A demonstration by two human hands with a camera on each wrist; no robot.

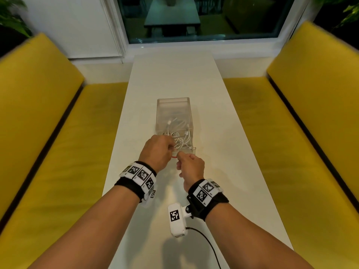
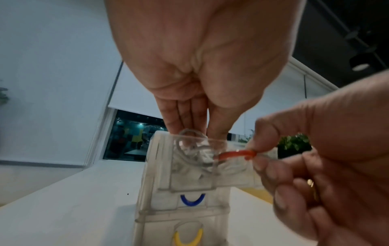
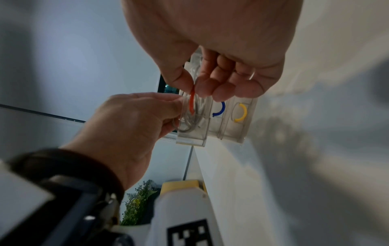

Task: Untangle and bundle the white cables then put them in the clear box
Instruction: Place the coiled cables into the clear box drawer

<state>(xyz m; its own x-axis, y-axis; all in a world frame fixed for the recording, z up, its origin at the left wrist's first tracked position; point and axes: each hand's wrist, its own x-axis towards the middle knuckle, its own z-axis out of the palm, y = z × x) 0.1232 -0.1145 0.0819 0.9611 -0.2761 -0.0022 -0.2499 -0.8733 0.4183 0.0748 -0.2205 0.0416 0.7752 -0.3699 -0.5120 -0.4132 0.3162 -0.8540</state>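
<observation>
Here the right hand (image 1: 191, 167) pinches a red rubber band (image 2: 235, 154) between thumb and forefinger, its other fingers curled in toward the palm. The band stretches across to the left hand (image 1: 155, 152), whose fingers (image 2: 183, 114) are gathered tight on a bunch of white cables (image 1: 177, 141) at the near, open end of the clear box (image 1: 173, 105). Whether the band already loops round the cables cannot be told. From the head view the cables lie in loose coils inside the near part of the box, some loops rising above its rim under the left hand. The wrist views show small compartments on the near side of the box, one with a blue rubber band (image 3: 219, 109) and one with a yellow rubber band (image 3: 241, 112).

The box stands lengthwise on a long white table (image 1: 174, 74), about midway along it. A yellow bench (image 1: 58, 123) runs along the table's left side and another yellow bench (image 1: 301, 117) along the right, each with a tall padded back. Beyond the far end of the table is a white wall with a dark window (image 1: 204, 18), a white blind (image 2: 130, 93) drawn part-way down over it. Green plants (image 1: 11, 16) show in the upper corners. Both wrists carry black straps with white marker blocks, and a black wire trails from the right wrist camera (image 1: 177, 220).
</observation>
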